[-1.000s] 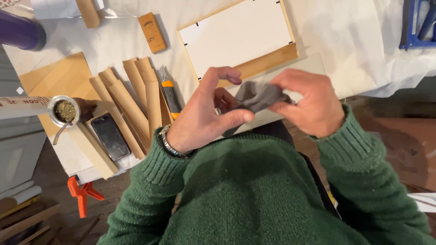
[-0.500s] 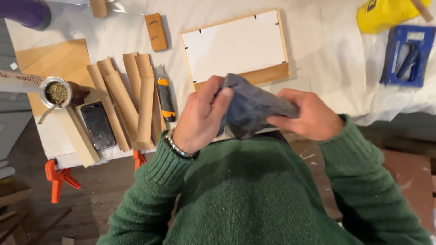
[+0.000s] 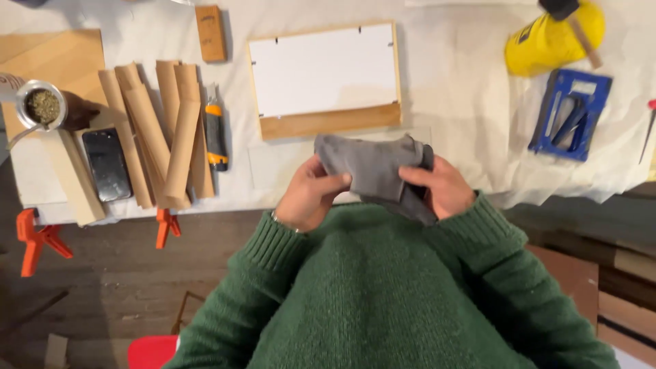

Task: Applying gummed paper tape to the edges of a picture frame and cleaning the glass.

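both hands hold a grey cloth (image 3: pixel 372 167) just above the table edge: the left hand (image 3: pixel 309 195) has its thumb and fingers pinched on the cloth's left side, the right hand (image 3: pixel 441 188) is clamped on its right side (part of the cloth hangs down under those fingers). just beyond the fingertips lies a wooden picture frame (image 3: pixel 328 123) face down on the white table cover (image 3: pixel 451 102). well to the left of the left fingers lie a utility knife (image 3: pixel 216 133), cardboard rolls (image 3: pixel 164 130) and a phone (image 3: pixel 107 164).
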